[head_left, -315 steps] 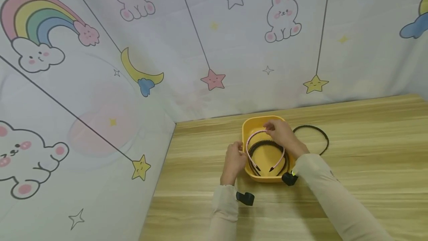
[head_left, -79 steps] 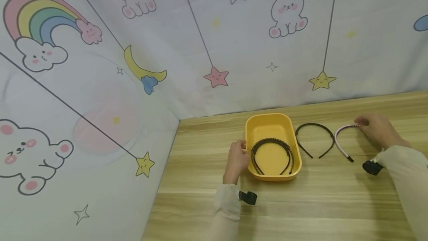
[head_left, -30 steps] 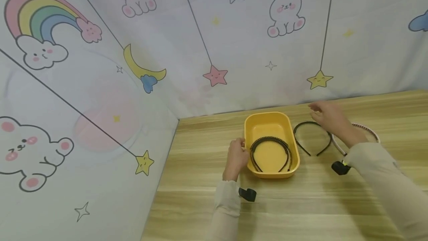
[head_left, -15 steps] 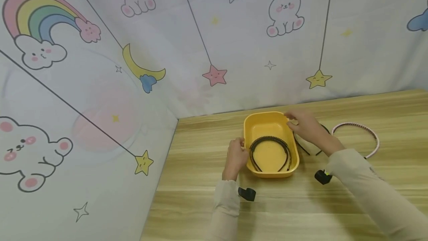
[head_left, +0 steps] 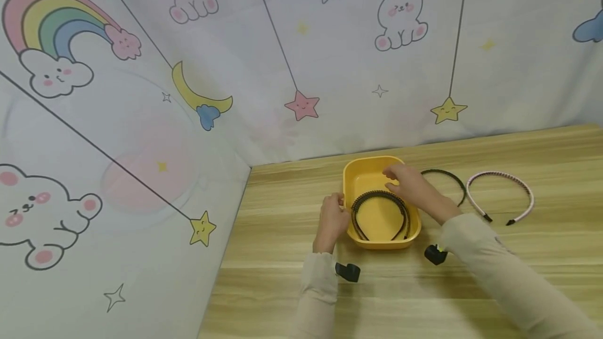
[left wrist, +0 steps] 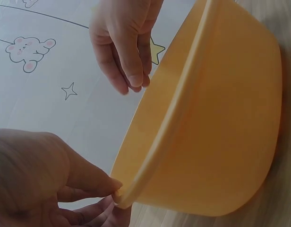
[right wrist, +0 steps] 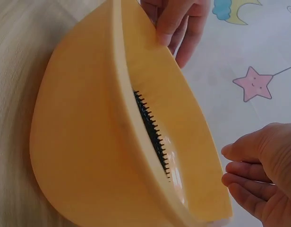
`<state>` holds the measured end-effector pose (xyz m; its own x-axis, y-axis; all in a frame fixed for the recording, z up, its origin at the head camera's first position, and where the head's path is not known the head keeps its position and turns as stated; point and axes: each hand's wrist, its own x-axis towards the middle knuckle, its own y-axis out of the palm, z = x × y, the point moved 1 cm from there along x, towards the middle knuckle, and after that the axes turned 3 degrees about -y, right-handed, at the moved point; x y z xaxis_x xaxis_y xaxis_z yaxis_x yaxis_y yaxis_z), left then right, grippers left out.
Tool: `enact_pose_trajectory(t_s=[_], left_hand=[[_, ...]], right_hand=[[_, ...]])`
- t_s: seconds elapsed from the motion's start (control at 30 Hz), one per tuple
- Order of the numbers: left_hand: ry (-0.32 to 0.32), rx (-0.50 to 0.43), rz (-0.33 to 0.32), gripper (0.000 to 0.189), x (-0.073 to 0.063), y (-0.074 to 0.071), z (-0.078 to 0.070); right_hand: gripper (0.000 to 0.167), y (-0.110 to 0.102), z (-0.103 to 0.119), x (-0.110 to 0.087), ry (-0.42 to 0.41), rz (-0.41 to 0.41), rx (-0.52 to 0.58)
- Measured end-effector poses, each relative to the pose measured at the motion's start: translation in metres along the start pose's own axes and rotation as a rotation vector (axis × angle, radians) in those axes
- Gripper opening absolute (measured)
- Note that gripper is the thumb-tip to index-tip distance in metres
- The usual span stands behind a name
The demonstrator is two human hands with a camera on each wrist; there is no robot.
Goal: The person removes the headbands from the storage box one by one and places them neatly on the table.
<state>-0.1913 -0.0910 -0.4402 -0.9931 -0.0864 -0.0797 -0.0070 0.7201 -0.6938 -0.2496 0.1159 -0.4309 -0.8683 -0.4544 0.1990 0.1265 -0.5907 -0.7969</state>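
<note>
A yellow plastic basin [head_left: 383, 245] holds dark toothed headbands [head_left: 380, 193], lying overlapped in its near half; a toothed dark band [right wrist: 152, 135] shows inside in the right wrist view. My left hand [head_left: 332, 222] pinches the basin's left rim between thumb and fingers, clearly so in the left wrist view. Over the basin's right side hovers my right hand [head_left: 414, 187], its fingers loosely bent and nothing between them; in the right wrist view thumb and fingertips are apart. To the right on the table lie a black headband [head_left: 445, 171], partly behind my right forearm, and a pink headband [head_left: 501, 174].
The wood-grain table [head_left: 282, 286] carries everything. A pale printed cloth [head_left: 339, 67] hangs along its back and left sides, close behind the basin. Each wrist wears a small black camera [head_left: 348, 272].
My right hand has lifted the pink headband from the basin, laid it right of the black one, let go and come back left over the basin. My left hand has stayed at the rim.
</note>
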Motion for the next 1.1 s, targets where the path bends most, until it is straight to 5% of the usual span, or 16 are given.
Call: enact_pose_trajectory(t_s=[0.57,1.1], left_hand=[[0.004,0.001,-0.001,0.043,0.003,0.003,0.003],[0.004,-0.014,-0.003,0.043,0.002,0.002,0.002]], right_hand=[[0.031,0.032,-0.007,0.010,0.056,0.100,0.080],[0.027,0.037,-0.006,0.016,0.050,0.136,0.007]])
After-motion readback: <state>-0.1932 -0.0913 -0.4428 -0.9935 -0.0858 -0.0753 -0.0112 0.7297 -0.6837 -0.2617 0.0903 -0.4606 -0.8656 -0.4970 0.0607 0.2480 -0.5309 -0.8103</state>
